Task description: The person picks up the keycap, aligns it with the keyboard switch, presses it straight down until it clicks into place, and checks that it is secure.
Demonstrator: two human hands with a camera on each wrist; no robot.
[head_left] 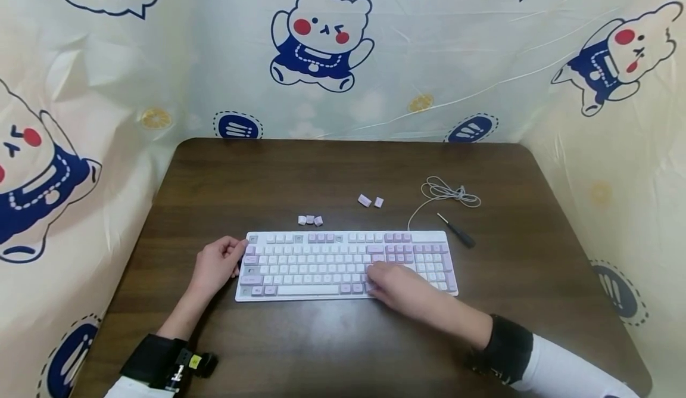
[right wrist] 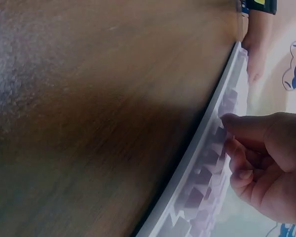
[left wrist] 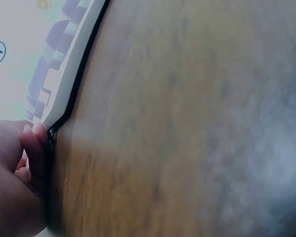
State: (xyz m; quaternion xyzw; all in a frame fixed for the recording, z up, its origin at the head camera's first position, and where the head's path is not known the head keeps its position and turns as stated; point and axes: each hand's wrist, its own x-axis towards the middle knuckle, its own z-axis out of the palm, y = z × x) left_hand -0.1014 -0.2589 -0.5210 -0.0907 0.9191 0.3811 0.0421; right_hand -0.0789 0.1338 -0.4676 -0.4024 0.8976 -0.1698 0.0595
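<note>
A white and lilac keyboard (head_left: 308, 289) lies flat on the brown table. Several of its key positions look grey, with no cap showing. At its left edge, my left hand (head_left: 216, 265) grips the frame near the upper corner; in the left wrist view the fingertips (left wrist: 39, 129) meet that corner. My right hand (head_left: 401, 288) is over the lower right keys. In the right wrist view its thumb and forefinger pinch a lilac keycap (right wrist: 219, 134) in the row nearest the front edge, the other fingers curled. In the head view this hand hides the keys beneath it.
Behind the keyboard lie three small loose keycaps (head_left: 310, 220) in a row and two more keycaps (head_left: 364, 200) farther back. A coiled white cable (head_left: 450, 193) runs from the keyboard's back edge. A dark-handled screwdriver (head_left: 460, 235) lies off its right corner. Printed curtains (head_left: 407, 46) surround the table (head_left: 321, 350).
</note>
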